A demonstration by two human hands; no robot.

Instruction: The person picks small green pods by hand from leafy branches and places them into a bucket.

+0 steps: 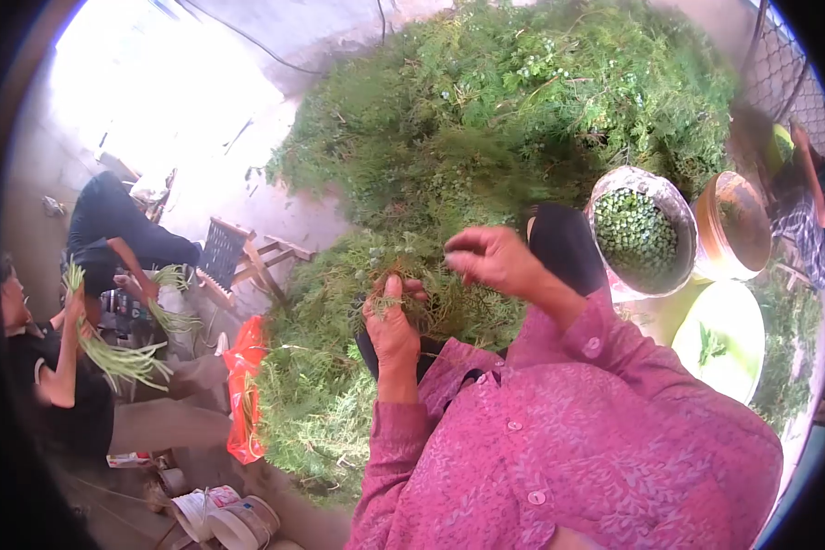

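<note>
Over a large heap of green conifer sprigs, my left hand is closed round a small leafy sprig, its thumb pointing up. My right hand is raised just to the right of it, fingers curled with thumb and fingertips close together; whether anything small is between them is too small to tell. To the right of my right hand stands a white bucket holding many small green cones.
Right of the bucket are a second bucket and a bright yellow-green basin. A small folding chair and a red plastic bag lie left. Two people sit far left, one holding long green stalks. White containers stand bottom left.
</note>
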